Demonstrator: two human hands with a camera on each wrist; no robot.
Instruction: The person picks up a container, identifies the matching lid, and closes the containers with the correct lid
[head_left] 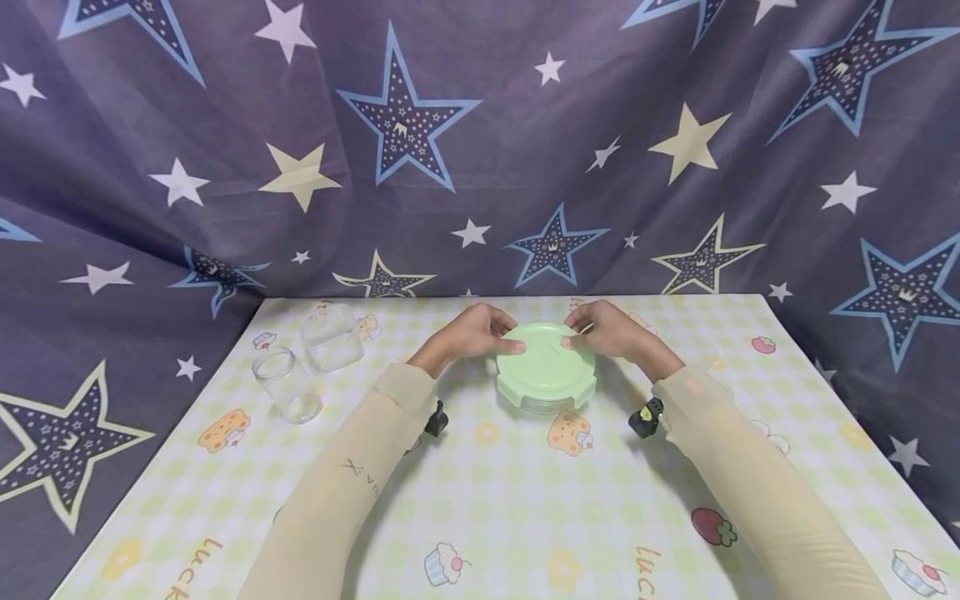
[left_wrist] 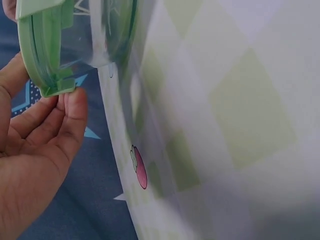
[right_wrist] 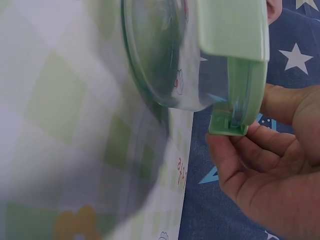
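A round clear food container with a pale green lid [head_left: 546,360] stands on the table, its front clip facing me. My left hand [head_left: 474,332] pinches the lid's left side, thumb on top. In the left wrist view, its fingertips touch a green side clip [left_wrist: 64,88]. On the opposite side my right hand [head_left: 611,330] pinches the lid with its thumb on top and its fingers under the rim. The right wrist view shows those fingertips against another clip [right_wrist: 226,125], which juts out from the rim. The clear bowl [right_wrist: 155,45] shows below the lid.
To the left, a clear cylindrical jar [head_left: 288,387] stands beside a second clear, wider container [head_left: 332,340]. A checked cloth [head_left: 517,508] with printed cakes and fruit covers the table. Behind it hangs a dark star-patterned curtain [head_left: 495,167], close to the table's back edge.
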